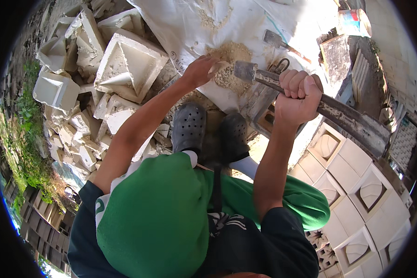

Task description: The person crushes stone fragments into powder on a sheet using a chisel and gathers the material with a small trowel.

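My right hand (299,95) is wrapped around the dark handle of a hammer (244,71), whose blocky grey head points left over crushed pale material. The handle runs rightward past my fist, where it overlaps a wide dark metal length (356,123); whether they are one piece I cannot tell. My left hand (200,72) is closed over the white sheet (190,30), with a small pale chunk (219,67) at its fingertips, a little left of the hammer head. Below the hammer sits a grey hollow block (266,118), partly hidden by my right wrist.
Broken cream blocks (132,65) are heaped on the left. A second hammer (274,39) lies on the sheet, beyond the first. Patterned cream blocks (352,185) stand in rows at the lower right. A worn bucket (355,23) is at the far right. My dark clogs (189,125) are between my arms.
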The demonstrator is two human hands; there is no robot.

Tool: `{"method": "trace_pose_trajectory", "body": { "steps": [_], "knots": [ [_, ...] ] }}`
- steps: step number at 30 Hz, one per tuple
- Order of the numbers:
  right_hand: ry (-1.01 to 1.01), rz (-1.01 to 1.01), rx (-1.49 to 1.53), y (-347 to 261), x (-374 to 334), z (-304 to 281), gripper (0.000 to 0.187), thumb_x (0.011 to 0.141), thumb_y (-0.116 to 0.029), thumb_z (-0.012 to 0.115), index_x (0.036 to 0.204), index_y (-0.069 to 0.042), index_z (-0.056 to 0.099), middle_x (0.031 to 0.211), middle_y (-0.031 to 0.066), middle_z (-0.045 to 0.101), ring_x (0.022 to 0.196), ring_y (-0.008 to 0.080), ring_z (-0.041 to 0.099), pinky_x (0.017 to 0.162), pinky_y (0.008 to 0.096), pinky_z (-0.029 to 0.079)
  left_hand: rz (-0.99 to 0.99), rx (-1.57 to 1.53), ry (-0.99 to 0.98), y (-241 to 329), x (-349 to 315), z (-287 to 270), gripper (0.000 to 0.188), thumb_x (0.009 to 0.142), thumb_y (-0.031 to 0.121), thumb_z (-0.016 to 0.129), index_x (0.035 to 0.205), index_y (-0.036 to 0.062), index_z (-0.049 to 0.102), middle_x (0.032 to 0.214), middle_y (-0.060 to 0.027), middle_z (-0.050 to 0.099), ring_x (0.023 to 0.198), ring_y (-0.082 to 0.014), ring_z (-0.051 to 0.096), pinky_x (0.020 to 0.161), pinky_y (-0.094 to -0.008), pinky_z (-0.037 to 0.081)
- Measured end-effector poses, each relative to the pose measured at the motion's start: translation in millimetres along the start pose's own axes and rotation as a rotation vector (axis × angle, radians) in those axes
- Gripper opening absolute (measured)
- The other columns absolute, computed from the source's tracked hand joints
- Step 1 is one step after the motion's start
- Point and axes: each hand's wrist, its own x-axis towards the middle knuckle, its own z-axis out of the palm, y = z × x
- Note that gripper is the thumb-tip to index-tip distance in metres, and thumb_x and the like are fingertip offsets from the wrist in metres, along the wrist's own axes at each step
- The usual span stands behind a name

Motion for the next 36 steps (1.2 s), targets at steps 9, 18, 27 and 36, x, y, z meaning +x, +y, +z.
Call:
{"method": "trace_pose_trajectory", "body": {
  "steps": [9, 18, 27, 36],
  "knots": [
    [0.037, 0.098, -0.048, 92.3, 17.3, 7.1, 0.029, 0.081, -0.005, 0.05, 0.058, -0.01, 0.033, 0.054, -0.0019, 0.035, 0.05, 0.0067, 0.032, 0.046, 0.0248, 0.025, -0.175, 0.057, 0.201, 14.4, -15.4, 5.6, 0.029, 0.081, 0.026, 0.063, 0.105, 0.0093, 0.065, 0.105, -0.0079, 0.062, 0.107, -0.0272, 0.053, 0.092, -0.0396, 0.044],
    [-0.16, -0.175, -0.015, -36.5, 4.7, 47.6, 0.029, 0.08, -0.011, 0.036, 0.054, -0.013, 0.023, 0.045, -0.0001, 0.022, 0.042, 0.0103, 0.016, 0.043, 0.0287, 0.019, -0.147, -0.02, 0.285, 7.9, -21.0, 1.8, 0.04, 0.078, 0.027, 0.068, 0.115, 0.013, 0.06, 0.108, -0.0088, 0.061, 0.108, -0.0291, 0.052, 0.094, -0.0414, 0.042],
    [0.091, 0.154, -0.09, 101.8, 13.4, 13.4, 0.03, 0.082, -0.007, 0.049, 0.058, -0.008, 0.031, 0.053, -0.0014, 0.035, 0.048, 0.0073, 0.03, 0.045, 0.0253, 0.025, -0.141, 0.128, 0.189, 6.8, -21.4, 2.9, 0.043, 0.076, 0.029, 0.069, 0.116, 0.0157, 0.058, 0.106, -0.0066, 0.057, 0.108, -0.0261, 0.051, 0.09, -0.0416, 0.042],
    [-0.033, 0.006, -0.163, 55.7, 3.7, 11.0, 0.029, 0.082, -0.008, 0.05, 0.058, -0.007, 0.034, 0.053, -0.0019, 0.036, 0.05, 0.0068, 0.032, 0.046, 0.0243, 0.025, -0.13, 0.184, 0.099, 14.5, -12.3, -6.3, 0.044, 0.078, 0.029, 0.068, 0.118, 0.0148, 0.057, 0.112, -0.0056, 0.054, 0.108, -0.0264, 0.05, 0.091, -0.0406, 0.043]
  ]
}}
